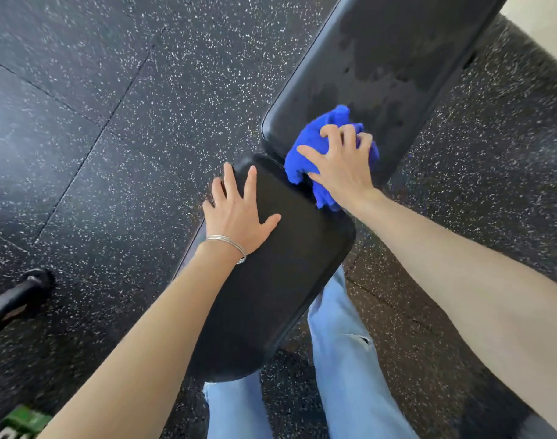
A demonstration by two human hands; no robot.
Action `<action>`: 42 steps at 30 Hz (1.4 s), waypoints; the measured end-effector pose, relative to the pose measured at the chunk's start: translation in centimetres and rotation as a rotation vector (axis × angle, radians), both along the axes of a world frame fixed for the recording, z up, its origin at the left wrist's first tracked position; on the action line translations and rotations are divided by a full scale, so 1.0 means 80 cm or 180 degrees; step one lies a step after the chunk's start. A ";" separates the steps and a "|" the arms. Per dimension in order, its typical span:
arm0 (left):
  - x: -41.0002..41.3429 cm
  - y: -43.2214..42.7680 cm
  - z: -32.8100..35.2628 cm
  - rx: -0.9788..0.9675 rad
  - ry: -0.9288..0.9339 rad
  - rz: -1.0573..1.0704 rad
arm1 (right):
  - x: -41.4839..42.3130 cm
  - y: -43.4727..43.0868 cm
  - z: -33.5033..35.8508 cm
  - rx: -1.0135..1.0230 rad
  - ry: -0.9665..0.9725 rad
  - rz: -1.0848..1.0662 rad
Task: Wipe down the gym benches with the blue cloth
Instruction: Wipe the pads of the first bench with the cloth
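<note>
The blue cloth (308, 139) is a vivid royal blue, soft and bunched into a crumpled wad with deep folds. It lies on the near end of the back pad (381, 58) of a black padded gym bench. Its lower edge spills over the gap between that pad and the seat pad (286, 264), and a tail of it hangs at the right side of the gap.

The right grip (340, 166), a bare hand, sits on top of the wad. Its fingers are spread and curled down into the fabric, and its thumb is tucked against the cloth's lower fold, so it clutches the cloth and presses it to the pad. The left grip (239, 213) lies flat on the far left corner of the seat pad with straight, splayed fingers. It holds nothing, and a thin silver bangle (229, 245) circles its wrist.

The back pad's glossy surface shows darker blotchy patches beyond the cloth, while the seat pad looks matte and even. Light blue jeans (343, 359), torn at the knee, stand just beside the seat pad's near right edge. The floor (112, 122) is black rubber tile flecked with white. At the left edge a black round-ended bar (17, 299) rests on it, with something green (23, 419) in the bottom corner.
</note>
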State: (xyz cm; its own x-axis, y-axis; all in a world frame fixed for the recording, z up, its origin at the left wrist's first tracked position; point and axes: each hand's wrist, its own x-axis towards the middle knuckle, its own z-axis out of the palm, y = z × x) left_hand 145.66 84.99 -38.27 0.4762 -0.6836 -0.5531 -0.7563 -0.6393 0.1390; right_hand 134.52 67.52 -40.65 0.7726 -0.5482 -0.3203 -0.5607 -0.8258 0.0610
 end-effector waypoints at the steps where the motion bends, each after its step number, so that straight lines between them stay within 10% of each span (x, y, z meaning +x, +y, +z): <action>1: -0.001 -0.005 0.000 0.0010 -0.0005 0.0089 | 0.030 -0.010 -0.003 0.0044 -0.0054 0.0203; 8: 0.003 -0.053 -0.003 0.0038 -0.0044 0.0573 | 0.186 -0.089 -0.014 0.0312 0.0245 0.0594; 18: -0.004 -0.081 -0.011 0.0216 -0.0177 0.0867 | -0.041 -0.067 -0.003 0.0241 -0.0958 0.0637; 28: -0.007 -0.076 -0.021 0.0167 -0.0258 0.0800 | 0.083 -0.064 -0.002 0.0286 -0.0348 0.1895; 42: 0.010 -0.091 -0.012 0.0242 -0.0010 0.0514 | -0.085 -0.050 -0.025 0.0168 -0.1483 0.0867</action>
State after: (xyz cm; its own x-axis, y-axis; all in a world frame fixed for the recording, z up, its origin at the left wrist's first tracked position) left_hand 146.43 77.73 -39.25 0.5782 -0.5544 -0.5986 -0.6433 -0.7610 0.0834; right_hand 127.71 63.50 -42.66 0.9513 -0.3007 0.0685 -0.2836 -0.9402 -0.1884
